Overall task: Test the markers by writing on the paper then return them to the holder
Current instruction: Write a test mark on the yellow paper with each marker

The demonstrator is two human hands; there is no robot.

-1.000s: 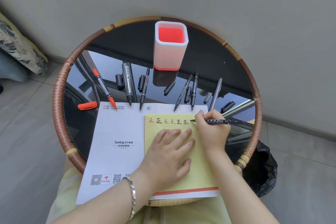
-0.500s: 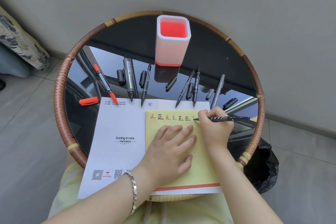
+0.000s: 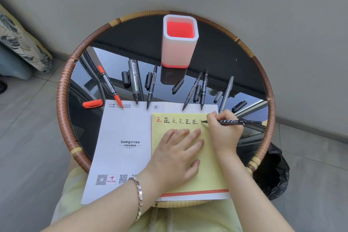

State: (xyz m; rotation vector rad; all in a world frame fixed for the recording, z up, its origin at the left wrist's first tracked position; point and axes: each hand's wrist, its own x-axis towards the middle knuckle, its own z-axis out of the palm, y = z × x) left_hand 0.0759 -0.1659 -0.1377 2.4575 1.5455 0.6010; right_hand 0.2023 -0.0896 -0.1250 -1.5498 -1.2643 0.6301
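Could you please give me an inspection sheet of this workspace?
Surface: round glass table, wicker rim.
Job's things: holder upright, empty; six uncapped markers in a row; yellow paper on a white sheet, six characters written, seventh begun.
Clutter: loose caps between the markers.
Hands: left hand flat on the yellow paper; right hand grips a black marker, tip on paper.
Cables: nothing seen.
Surroundings: grey wall, tiled floor, black bag.

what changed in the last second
The right hand, gripping the black marker, has added the first strokes of a seventh character at the right end of the row on the yellow paper. Unchanged: the left hand stays flat on that paper, the other markers lie on the table, the holder stands empty.
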